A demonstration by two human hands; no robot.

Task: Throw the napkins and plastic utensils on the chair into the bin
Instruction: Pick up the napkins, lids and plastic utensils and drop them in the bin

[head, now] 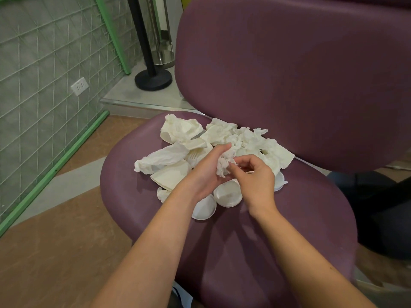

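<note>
Chair: I see a plum chair (233, 252) filling the middle of the view; all the litter sits on the far half of its seat, against the backrest.
Napkins: a heap of crumpled napkins (178, 156) spreads left to right; I count roughly seven or eight, overlaps make it uncertain.
Cups: three small white plastic cups (228, 194) lie near the wrists, a fourth possibly at right.
Fork: one plastic fork (194, 155) shows, tines just left of my left hand, partly buried; long axis unclear.
Left hand: my left hand (205, 172) cradles a napkin wad (224, 162), fingers loosely curled around it.
Right hand: my right hand (255, 174) pinches the wad's right side, fingertips together.
Key relation: the remaining heap lies far and left of the fingers, so I judge the left hand nearer.
Bin: not in view.
</note>
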